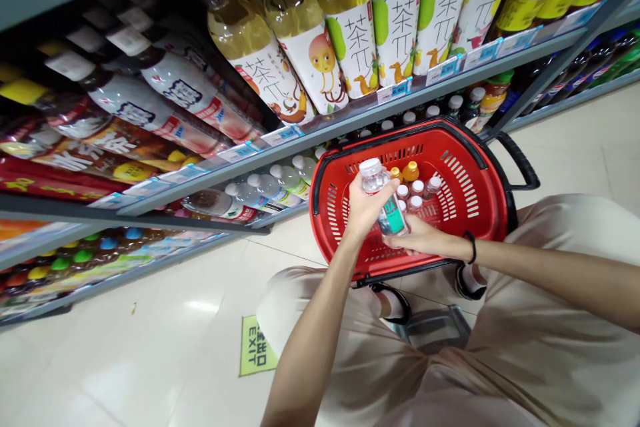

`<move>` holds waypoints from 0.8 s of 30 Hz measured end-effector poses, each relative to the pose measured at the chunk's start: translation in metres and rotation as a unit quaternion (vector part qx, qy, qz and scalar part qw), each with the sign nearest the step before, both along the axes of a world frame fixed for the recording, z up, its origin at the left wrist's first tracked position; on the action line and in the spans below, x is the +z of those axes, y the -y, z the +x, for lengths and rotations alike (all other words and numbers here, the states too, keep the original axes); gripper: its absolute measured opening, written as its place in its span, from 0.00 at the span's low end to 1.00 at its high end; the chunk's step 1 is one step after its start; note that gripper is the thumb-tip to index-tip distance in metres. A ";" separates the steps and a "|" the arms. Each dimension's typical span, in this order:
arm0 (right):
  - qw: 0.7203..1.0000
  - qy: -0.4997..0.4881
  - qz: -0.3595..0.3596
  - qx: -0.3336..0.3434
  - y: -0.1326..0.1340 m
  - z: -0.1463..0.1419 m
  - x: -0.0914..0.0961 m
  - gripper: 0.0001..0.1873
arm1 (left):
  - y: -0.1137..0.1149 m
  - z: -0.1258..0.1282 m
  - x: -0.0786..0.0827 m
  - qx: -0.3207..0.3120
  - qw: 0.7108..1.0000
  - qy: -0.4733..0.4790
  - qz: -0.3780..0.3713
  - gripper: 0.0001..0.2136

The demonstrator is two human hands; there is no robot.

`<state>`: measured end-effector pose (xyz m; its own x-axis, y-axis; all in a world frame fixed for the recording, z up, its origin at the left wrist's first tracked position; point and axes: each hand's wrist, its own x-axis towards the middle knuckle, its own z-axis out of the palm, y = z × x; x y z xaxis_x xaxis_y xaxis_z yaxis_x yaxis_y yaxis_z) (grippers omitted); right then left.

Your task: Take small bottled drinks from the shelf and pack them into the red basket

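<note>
A clear plastic bottle [391, 213] with a white cap and a green label is tilted in both my hands, above a red shopping basket [463, 177]. The fingers of my left hand [364, 203] wrap round its upper part, just below the cap. Lower down, my right hand [417, 237] closes on the bottle's bottom end. Inside the basket stand several small bottles [415, 203] with white caps, beside orange-capped bottles [411, 171]. Part of the basket's floor is hidden behind my hands and the held bottle.
Shelves of drinks rise in front, with large tea bottles [355, 47] above a price-tag rail [395, 91]. Lower shelves hold more bottles [287, 180]. The basket's black handle [517, 163] sticks out to the right. A yellow-green EXIT sign [256, 347] marks the tiled floor near my left knee.
</note>
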<state>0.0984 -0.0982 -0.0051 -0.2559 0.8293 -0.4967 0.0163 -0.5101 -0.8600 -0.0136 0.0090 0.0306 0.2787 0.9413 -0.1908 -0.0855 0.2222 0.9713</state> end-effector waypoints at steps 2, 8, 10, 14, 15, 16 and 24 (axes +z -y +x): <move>1.000 0.007 0.017 -0.005 -0.001 0.000 0.002 0.14 | -0.002 -0.001 0.000 0.001 1.000 0.007 0.004 0.20; 0.996 0.034 0.074 -0.025 -0.002 0.007 0.004 0.17 | -0.003 -0.004 0.003 -0.018 0.999 0.021 0.024 0.20; 0.994 0.057 0.095 -0.024 -0.002 0.009 0.002 0.20 | -0.002 -0.004 0.006 -0.019 0.999 0.034 0.028 0.20; 0.984 0.114 0.135 -0.034 -0.001 0.016 0.003 0.22 | -0.001 0.000 0.011 -0.029 0.997 0.056 0.048 0.18; 0.981 0.131 0.140 -0.034 -0.001 0.018 0.005 0.22 | -0.001 0.001 0.012 -0.032 0.996 0.061 0.054 0.18; 0.978 0.150 0.144 -0.034 -0.001 0.020 0.007 0.21 | -0.001 0.002 0.013 -0.035 0.995 0.067 0.057 0.17; 0.982 0.128 0.122 -0.073 0.003 0.030 0.024 0.19 | 0.003 0.010 0.026 -0.060 0.995 0.065 0.051 0.20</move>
<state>0.1289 -0.1016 0.0192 -0.0193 0.9501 -0.3115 0.1893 -0.3024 -0.9342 -0.0033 0.0055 0.0566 0.4062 0.9124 -0.0511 -0.1901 0.1391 0.9719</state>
